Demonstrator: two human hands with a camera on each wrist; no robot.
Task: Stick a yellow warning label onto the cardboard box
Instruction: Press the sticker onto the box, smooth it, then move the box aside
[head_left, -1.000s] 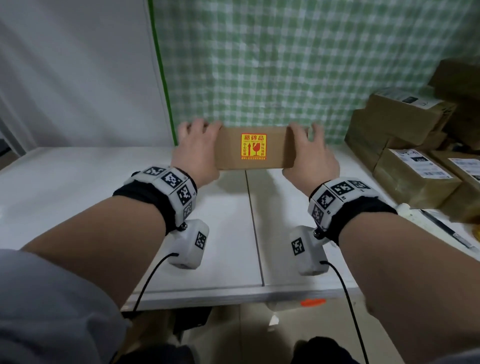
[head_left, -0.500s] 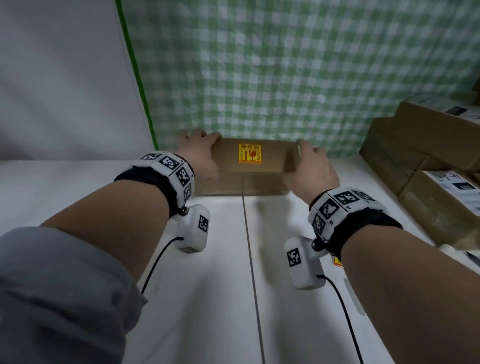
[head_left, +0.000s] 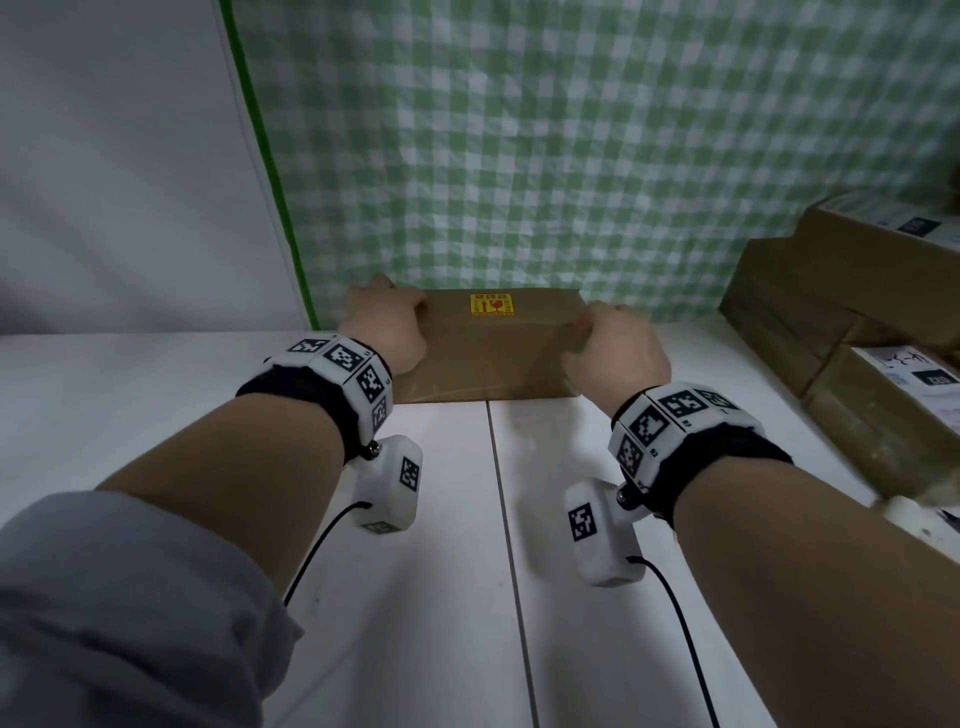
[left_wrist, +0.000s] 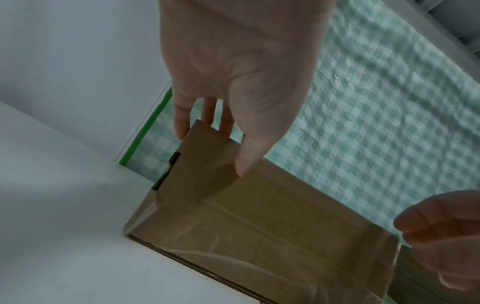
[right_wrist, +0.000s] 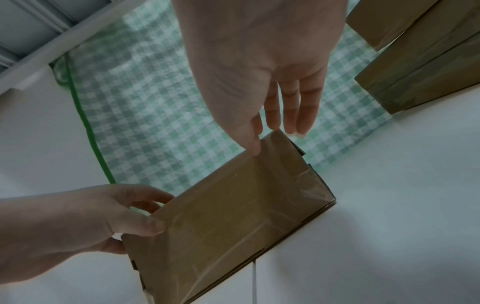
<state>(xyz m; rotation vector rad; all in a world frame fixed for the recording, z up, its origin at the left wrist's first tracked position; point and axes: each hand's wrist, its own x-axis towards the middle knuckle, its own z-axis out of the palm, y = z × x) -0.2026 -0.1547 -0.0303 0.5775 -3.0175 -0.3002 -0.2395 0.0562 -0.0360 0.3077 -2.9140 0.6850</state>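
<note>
Head view: the cardboard box (head_left: 488, 358) lies flat on the worktop (head_left: 156, 415) at 12 o'clock, long axis running 9 to 3, yellow warning label (head_left: 492, 304) facing up. Your left hand (head_left: 387, 327) and right hand (head_left: 615, 348) grip its ends. Stacked boxes (head_left: 852, 332) stand at 2 o'clock.

Surface: white table (head_left: 415, 597), seam running front to back down its middle.
Back edge: cardboard box (head_left: 493, 358) rests flat across the seam, against the checked cloth.
Right side: stacked cardboard parcels (head_left: 857, 374), white shipping labels on top.
</note>
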